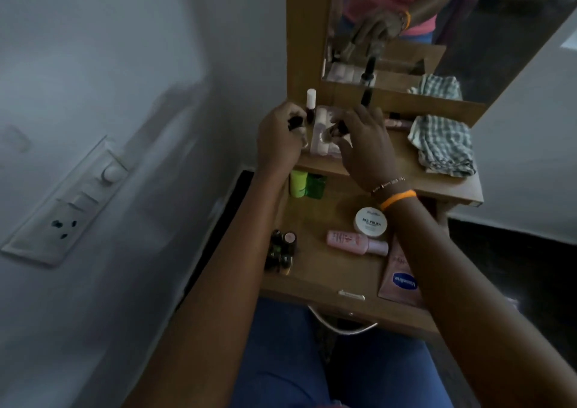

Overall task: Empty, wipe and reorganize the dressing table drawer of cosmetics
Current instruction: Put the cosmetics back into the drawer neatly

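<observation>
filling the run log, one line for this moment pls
left hand grips small dark bottle | right hand grips small bottle | drawer open, cosmetics inside | checked cloth on tabletop

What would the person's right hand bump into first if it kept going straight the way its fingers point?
Probably the pale pink bottles lying on the dressing table top, just beyond the right hand, which already grips a small dark-capped bottle. Depth is unclear.

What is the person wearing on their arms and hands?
Both forearms are bare, with no sleeves in view and no gloves. The right wrist carries a bright orange band and, just above it, a thin beaded bracelet. The left hand and wrist wear nothing visible.
</observation>
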